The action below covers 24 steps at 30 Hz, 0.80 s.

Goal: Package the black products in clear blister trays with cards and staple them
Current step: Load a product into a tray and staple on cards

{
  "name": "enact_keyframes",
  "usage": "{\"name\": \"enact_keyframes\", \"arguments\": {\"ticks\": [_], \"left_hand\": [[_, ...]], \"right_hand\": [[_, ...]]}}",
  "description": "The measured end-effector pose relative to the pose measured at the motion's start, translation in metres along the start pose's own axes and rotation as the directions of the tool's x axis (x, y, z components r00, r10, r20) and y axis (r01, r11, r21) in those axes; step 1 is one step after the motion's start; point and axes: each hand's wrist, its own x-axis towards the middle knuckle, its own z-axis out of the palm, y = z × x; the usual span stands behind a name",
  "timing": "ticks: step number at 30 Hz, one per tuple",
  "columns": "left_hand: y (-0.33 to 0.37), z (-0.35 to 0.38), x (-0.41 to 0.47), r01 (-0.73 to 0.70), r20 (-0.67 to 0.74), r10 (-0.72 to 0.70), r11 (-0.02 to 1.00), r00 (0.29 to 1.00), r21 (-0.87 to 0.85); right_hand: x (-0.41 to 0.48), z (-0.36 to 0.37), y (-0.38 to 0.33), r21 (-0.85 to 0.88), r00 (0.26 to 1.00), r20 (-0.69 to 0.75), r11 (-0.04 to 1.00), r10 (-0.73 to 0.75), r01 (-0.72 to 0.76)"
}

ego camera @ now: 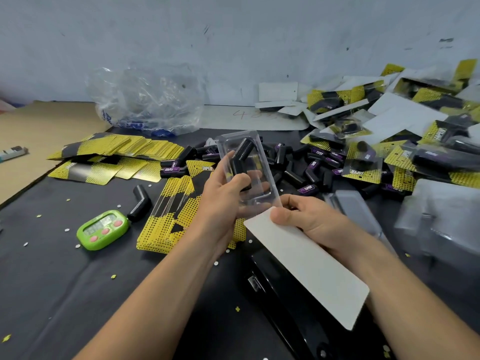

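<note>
Our left hand [223, 196] grips tray [261, 149], product [241, 155] inside; right hand [309, 219] pinches card [309, 268] end. Tray light, bendy, slippy; we hold edges.

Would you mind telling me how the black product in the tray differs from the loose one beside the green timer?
The trayed product sits in the clear tray, held up by the left hand; the loose product lies bare on the table. The trayed product's ribbed end points up; the loose product's points toward the timer. Both are black bent tubes.
</note>
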Motion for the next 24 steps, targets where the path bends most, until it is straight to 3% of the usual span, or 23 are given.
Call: {"name": "enact_keyframes", "arguments": {"ticks": [7,12,19,24], "left_hand": [[-0.002,0.002,0.0,0.056,0.053,-0.051,0.994,0.997,-0.092],[0.001,0.001,0.0,0.07,0.024,-0.072,0.996,0.997,0.059],[-0.007,-0.002,-0.002,0.008,0.013,-0.014,0.931,1.0,0.365],[-0.007,-0.001,-0.002,0.036,-0.027,-0.028,0.93,0.999,0.366]], "right_hand": [[0.001,0.003,0.002,-0.003,0.984,-0.148,0.995,-0.102,0.103],[0.003,0.007,0.006,-0.222,0.918,-0.299,0.955,-0.26,0.198],[0.008,-0.001,0.008,-0.262,0.857,-0.409,0.94,-0.314,0.22],[0.013,-0.008,0.015,-0.432,0.805,-0.443,0.881,-0.394,0.193]]}}
